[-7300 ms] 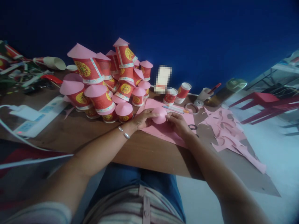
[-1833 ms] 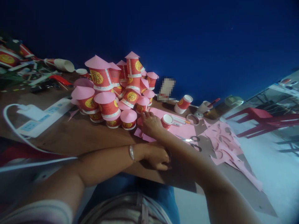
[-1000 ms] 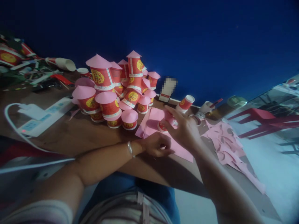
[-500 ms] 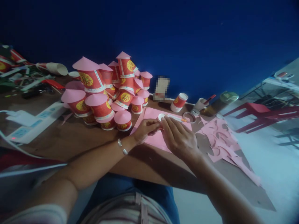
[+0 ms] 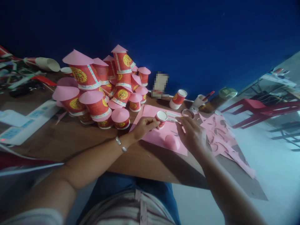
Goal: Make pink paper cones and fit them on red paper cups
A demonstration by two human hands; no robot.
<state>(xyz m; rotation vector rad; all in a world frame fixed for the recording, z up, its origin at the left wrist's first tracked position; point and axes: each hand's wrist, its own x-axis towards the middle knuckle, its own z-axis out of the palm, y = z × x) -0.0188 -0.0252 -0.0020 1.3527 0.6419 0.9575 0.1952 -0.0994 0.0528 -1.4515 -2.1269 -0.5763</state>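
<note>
Left of you on the wooden table (image 5: 77,140), a heap of cone-capped red cups (image 5: 98,90) leans against the blue wall. Your left hand (image 5: 142,126) pinches the small red paper cup (image 5: 161,118) by its side wall, upright on the pink paper sheet (image 5: 154,137). It looks light and thin-walled, easily crushed, so grip low and gently. A pink paper cone (image 5: 172,142) lies just beside your right hand (image 5: 193,136); whether that hand holds anything cannot be told.

Craft rm: decorated cup pile (image 5: 103,87), scraps (image 5: 222,137)
</note>
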